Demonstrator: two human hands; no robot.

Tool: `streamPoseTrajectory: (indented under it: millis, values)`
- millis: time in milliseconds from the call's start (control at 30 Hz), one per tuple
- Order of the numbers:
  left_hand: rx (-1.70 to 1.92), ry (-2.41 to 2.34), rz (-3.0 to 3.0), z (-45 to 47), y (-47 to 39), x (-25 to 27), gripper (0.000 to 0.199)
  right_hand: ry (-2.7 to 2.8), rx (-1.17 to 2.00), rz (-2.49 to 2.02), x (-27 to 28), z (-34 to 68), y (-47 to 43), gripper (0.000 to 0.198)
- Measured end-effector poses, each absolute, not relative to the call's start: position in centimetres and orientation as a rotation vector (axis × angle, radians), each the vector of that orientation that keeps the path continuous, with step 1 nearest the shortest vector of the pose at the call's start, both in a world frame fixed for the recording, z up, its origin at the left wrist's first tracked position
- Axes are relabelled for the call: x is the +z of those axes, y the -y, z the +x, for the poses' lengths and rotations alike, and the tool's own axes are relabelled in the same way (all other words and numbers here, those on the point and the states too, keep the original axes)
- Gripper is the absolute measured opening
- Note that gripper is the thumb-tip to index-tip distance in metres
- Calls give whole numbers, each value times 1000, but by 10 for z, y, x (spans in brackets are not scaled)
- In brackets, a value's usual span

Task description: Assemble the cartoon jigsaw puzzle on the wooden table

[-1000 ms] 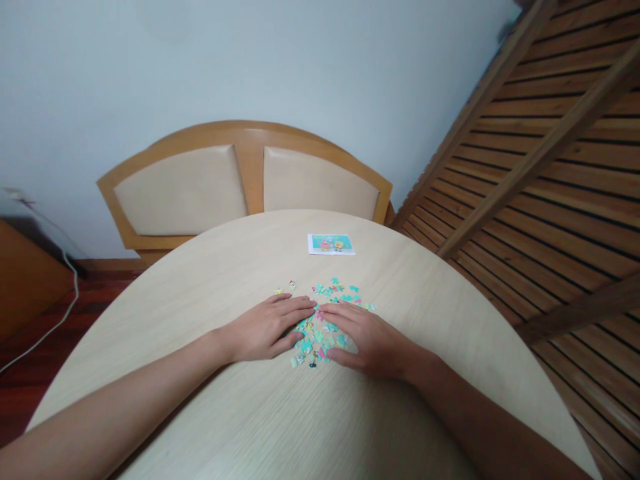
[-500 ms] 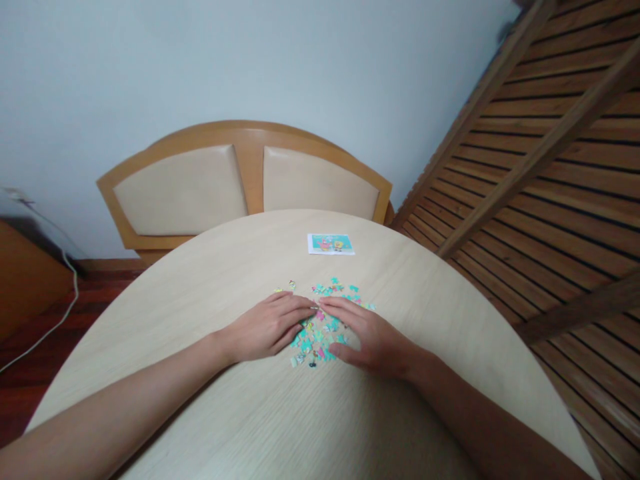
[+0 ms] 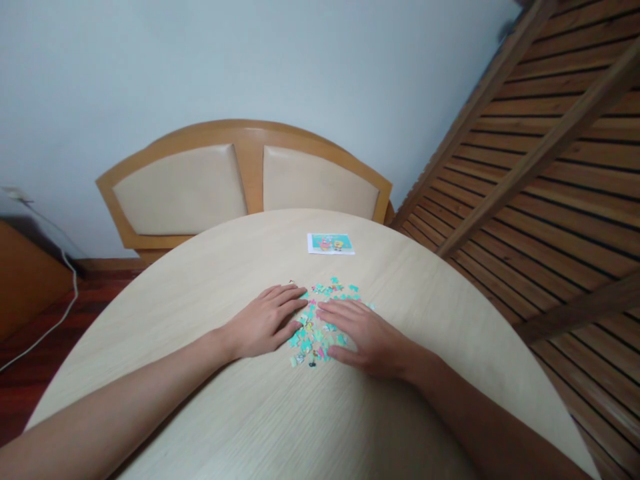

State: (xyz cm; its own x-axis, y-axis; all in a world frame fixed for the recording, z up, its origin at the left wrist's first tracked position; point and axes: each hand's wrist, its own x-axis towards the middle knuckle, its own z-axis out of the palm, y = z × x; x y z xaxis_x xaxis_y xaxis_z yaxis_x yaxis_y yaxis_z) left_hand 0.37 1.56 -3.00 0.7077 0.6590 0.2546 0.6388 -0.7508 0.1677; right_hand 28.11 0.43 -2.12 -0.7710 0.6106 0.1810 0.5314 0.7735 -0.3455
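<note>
Several loose jigsaw puzzle pieces (image 3: 306,341), mostly turquoise with bits of pink, yellow and white, lie scattered in a patch on the table. At the left side of this patch my left hand (image 3: 267,320) rests palm down, fingers stretched out over its edge. From the right, my right hand (image 3: 364,333) lies over other pieces, its fingers extended and the thumb apart. A small gap with pieces showing separates the fingertips of both hands. Whatever is under the palms is hidden. Beyond the pieces lies a picture card (image 3: 331,244) with a pink and a yellow cartoon figure on turquoise.
The round pale wooden table (image 3: 210,413) carries everything. Behind it stands a bench backrest (image 3: 255,167) with cream panels against the wall. Slatted wood (image 3: 560,180) rises at the right. A white cable (image 3: 70,300) hangs at the left.
My left hand has drawn slightly left and its fingers have spread, parting from the right fingertips. A small piece seen between the fingertips earlier no longer shows there. My right hand has barely shifted.
</note>
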Motion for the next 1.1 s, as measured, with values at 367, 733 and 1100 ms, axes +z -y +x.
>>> streamPoseTrajectory:
  millis: [367, 733, 1100]
  values:
    - [543, -1006, 2750, 0, -20, -31, 53, 2735, 362, -892, -19, 277, 1, 61]
    - [594, -1093, 2703, 1, -20, -35, 49, 2715, 331, -902, -19, 279, 0, 49]
    - [562, -1273, 2645, 0, -24, -44, 48, 2861, 584, -747, -14, 257, 29, 81]
